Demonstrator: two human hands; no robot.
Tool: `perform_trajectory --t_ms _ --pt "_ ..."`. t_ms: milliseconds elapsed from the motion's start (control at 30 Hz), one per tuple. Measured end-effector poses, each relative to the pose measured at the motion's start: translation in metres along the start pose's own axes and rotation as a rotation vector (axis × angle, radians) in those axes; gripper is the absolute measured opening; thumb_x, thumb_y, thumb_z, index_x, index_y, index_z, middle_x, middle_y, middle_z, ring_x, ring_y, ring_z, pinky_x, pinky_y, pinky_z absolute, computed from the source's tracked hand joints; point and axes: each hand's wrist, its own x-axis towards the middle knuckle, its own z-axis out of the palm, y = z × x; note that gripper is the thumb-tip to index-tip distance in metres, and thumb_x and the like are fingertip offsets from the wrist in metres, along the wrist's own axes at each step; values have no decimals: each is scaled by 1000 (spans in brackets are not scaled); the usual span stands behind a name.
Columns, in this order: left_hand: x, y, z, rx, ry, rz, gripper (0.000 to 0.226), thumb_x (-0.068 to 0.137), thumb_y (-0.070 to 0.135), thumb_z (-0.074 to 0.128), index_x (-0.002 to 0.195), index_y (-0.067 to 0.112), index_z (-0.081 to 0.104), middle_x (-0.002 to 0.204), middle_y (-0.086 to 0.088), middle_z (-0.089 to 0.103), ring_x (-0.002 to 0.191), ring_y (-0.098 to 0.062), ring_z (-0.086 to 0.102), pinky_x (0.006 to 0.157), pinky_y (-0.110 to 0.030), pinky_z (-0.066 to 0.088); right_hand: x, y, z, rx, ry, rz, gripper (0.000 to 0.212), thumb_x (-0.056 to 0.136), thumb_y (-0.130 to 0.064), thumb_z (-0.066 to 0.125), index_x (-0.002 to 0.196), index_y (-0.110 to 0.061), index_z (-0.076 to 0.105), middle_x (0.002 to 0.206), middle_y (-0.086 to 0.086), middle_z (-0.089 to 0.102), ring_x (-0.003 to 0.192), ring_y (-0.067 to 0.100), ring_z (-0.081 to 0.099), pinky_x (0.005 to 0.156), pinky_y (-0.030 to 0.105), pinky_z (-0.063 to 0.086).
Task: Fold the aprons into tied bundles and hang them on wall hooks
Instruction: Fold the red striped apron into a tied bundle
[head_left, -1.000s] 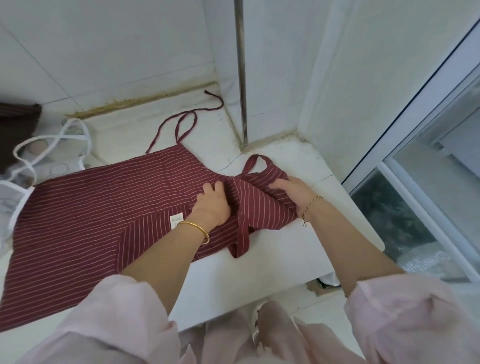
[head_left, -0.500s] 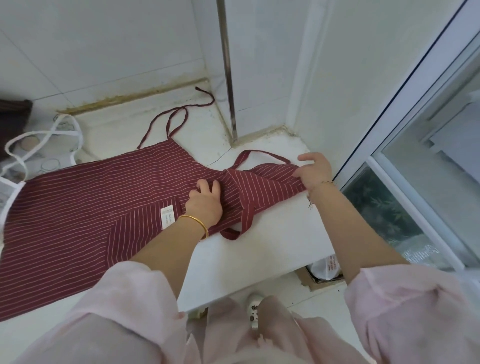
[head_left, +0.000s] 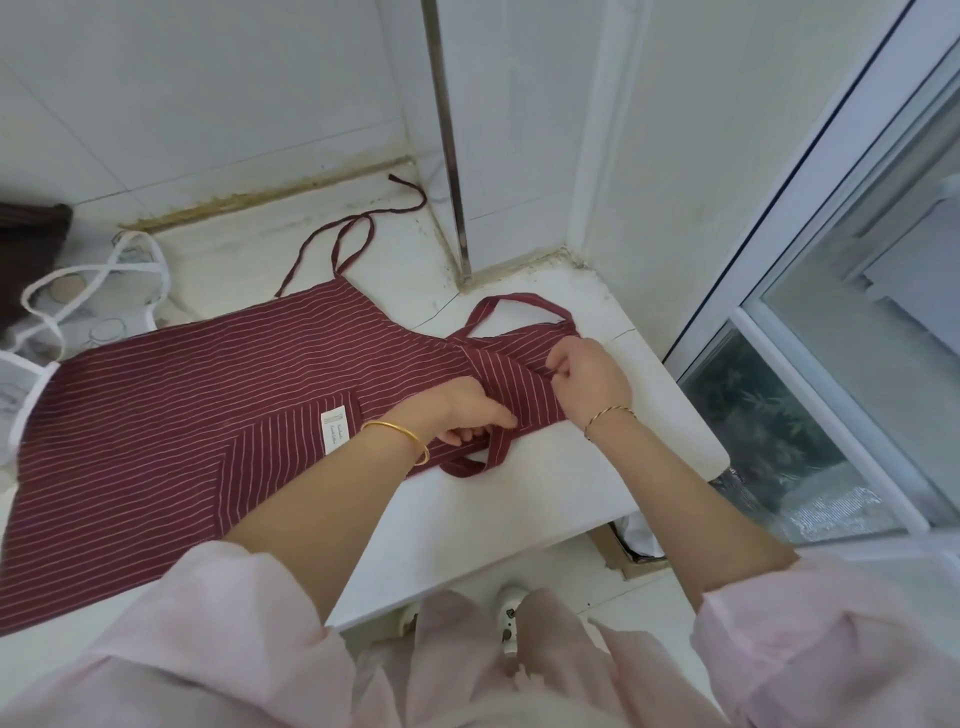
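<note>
A white tiled corner holds a white stone bench (head_left: 524, 499), with a sliding window (head_left: 841, 332) on the right and a metal strip (head_left: 445, 130) running down the wall joint. The dark red striped apron (head_left: 171, 410) lies spread flat across the bench, skirt towards the left, bib towards the right. Its neck loop (head_left: 519, 300) rests on the bench just beyond the bib, and one waist tie (head_left: 358, 236) trails off towards the back wall. The left hand (head_left: 457, 410), a gold bangle (head_left: 401, 435) on its wrist, sits at the near edge of the apron; its fingers are curled around the cloth where the other tie (head_left: 480, 457) loops down. The right hand (head_left: 587, 379) has closed fingers pinching a raised fold of the bib. A white label (head_left: 332, 428) shows on the pocket. A second, white-trimmed apron (head_left: 98, 291) lies at the left, touching the red one's far edge.
</note>
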Motion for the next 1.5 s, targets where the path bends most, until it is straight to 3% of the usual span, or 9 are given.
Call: perform_trajectory --t_ms 100,267,433,600,733,867,1100,1267,1500 --pt "-1 1 6 56 13 72 25 88 29 65 74 11 54 72 -1 56 62 -12 52 55 -20 48 -6 1 1 86 -58 36 25 83 -1 43 89 -21 56 97 8 61 83 28 62 78 41 53" --pt "-7 10 -6 -511 -97 62 20 89 18 64 74 13 51 62 -1 51 53 -10 49 49 -20 46 -14 -3 -4 139 -41 29 22 82 -1 44 83 -22 53 88 0 60 83 22 58 78 34 50" --pt "-9 11 -8 -715 -191 144 15 92 15 57 77 14 59 63 2 56 55 -7 47 52 -17 39 -22 -16 -4 393 -283 113 21 82 -24 62 68 -18 48 66 -5 49 67 15 49 64 28 39" --pt "-4 3 -4 -519 -3 256 27 83 -3 51 82 18 67 82 1 59 74 -10 50 60 -19 44 -19 -15 5 68 -255 29 24 82 -26 66 74 -15 47 82 -1 49 74 17 50 61 26 35" --pt "-2 -9 1 105 102 339 28 77 8 68 101 14 56 92 3 49 90 -18 50 68 -22 44 -18 -18 8 -10 -158 52 24 87 -9 52 66 -17 43 88 8 48 81 25 49 68 29 38" --pt "8 -18 8 515 254 455 27 82 19 64 105 13 50 107 -9 49 92 -21 48 74 -27 40 -15 -22 3 57 -128 56 14 88 -8 51 96 -5 63 93 10 63 85 26 56 76 34 48" --pt "-4 -9 -27 433 189 504 27 81 -7 50 100 10 58 96 -2 53 87 -18 52 67 -21 40 -8 -13 -11 -165 -249 113 31 80 -5 58 111 -8 53 112 10 58 93 25 53 77 28 43" --pt "-17 -5 -56 163 352 445 23 83 -5 44 88 12 59 90 1 52 83 -15 47 59 -14 35 1 -12 -28 -450 -163 205 27 87 -12 56 114 -11 54 115 9 57 103 28 59 73 29 41" --pt "-30 -7 -74 -198 368 237 38 74 -20 42 91 6 63 80 -1 52 88 -17 45 54 -17 34 32 -21 -55 -398 -183 310 28 81 5 63 107 -1 58 108 17 63 93 29 61 76 33 46"
